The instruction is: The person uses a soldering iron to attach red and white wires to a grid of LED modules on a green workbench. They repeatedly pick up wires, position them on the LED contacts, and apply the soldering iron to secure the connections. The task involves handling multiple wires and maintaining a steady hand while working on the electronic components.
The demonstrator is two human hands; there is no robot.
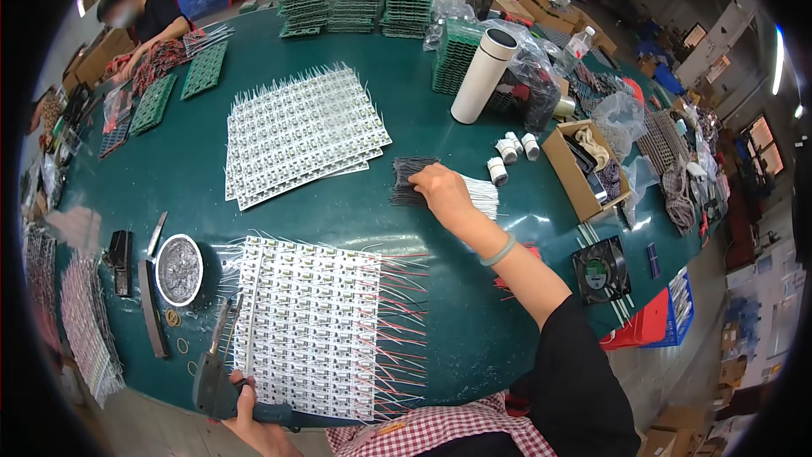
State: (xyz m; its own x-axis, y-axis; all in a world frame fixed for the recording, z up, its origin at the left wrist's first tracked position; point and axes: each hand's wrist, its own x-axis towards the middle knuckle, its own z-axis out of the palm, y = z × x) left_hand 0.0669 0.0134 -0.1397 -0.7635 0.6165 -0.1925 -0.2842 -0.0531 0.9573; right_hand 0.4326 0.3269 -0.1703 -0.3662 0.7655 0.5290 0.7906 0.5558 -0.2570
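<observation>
My left hand (258, 430), at the near edge, is closed around the dark handle of a soldering gun (222, 389). Its tip points away from me, over the left edge of a white circuit board panel (311, 330). Red and white wires (402, 330) stick out from the panel's right side. Farther off, my right hand (444, 190) reaches into a bundle of short black wires (408, 176), fingertips pinched together on them. White wires (482, 196) lie beside that bundle, partly under the hand. Red wires (526, 264) show partly behind my right forearm.
A stack of white panels (304, 131) lies behind. Left stand a metal bowl (200, 275) and a knife (156, 233). To the right are a white thermos (482, 80), small white-wrapped rolls (497, 171), a cardboard box (565, 176) and a fan (602, 271). A co-worker (159, 17) sits far left.
</observation>
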